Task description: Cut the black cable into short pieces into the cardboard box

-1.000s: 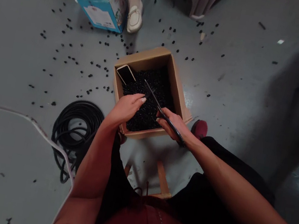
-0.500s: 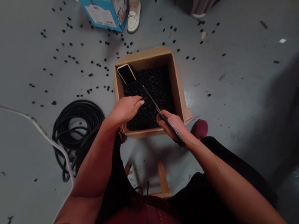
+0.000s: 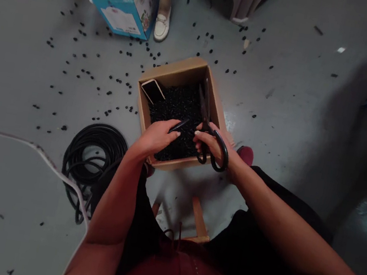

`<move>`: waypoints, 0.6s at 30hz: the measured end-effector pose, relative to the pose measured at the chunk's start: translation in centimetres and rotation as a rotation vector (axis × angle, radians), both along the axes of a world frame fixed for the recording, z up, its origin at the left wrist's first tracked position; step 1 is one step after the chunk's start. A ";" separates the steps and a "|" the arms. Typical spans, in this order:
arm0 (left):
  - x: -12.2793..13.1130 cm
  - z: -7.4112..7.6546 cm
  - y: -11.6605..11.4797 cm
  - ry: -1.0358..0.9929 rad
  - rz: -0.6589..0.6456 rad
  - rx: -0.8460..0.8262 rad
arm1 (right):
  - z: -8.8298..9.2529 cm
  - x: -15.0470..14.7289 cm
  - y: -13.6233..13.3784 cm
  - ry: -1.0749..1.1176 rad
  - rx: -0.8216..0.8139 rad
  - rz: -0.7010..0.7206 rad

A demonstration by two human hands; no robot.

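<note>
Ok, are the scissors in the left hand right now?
No, the scissors are in the right hand, while the left hand holds a ribbed black strip.

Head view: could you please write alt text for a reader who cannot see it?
A person's right grip holds slightly open scissors over a cardboard box of small black pieces, while the left grip holds a dark ribbed piece. A phone rests in the box's far left corner; a black coil lies on the floor.

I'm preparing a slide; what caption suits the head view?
Over a cardboard box of small black pieces, the right hand holds scissors while the left hand holds a dark ribbed piece.
</note>
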State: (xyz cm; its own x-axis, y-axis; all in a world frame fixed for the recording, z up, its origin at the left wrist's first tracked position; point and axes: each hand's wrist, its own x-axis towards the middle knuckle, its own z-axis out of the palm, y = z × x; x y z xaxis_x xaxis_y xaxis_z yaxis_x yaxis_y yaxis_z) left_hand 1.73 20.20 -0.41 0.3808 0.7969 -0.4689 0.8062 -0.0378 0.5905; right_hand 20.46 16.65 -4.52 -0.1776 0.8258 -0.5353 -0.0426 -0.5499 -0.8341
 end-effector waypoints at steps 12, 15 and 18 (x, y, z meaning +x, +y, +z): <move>1.6 -0.1 -0.8 -0.041 -0.014 -0.103 | -0.7 -0.1 1.3 0.181 -0.017 -0.224; 1.4 0.4 -0.6 -0.047 0.005 -0.073 | -0.8 0.2 1.7 0.267 -0.144 -0.299; 1.3 0.7 -0.5 -0.099 0.033 -0.038 | -0.8 0.5 2.1 0.332 -0.238 -0.299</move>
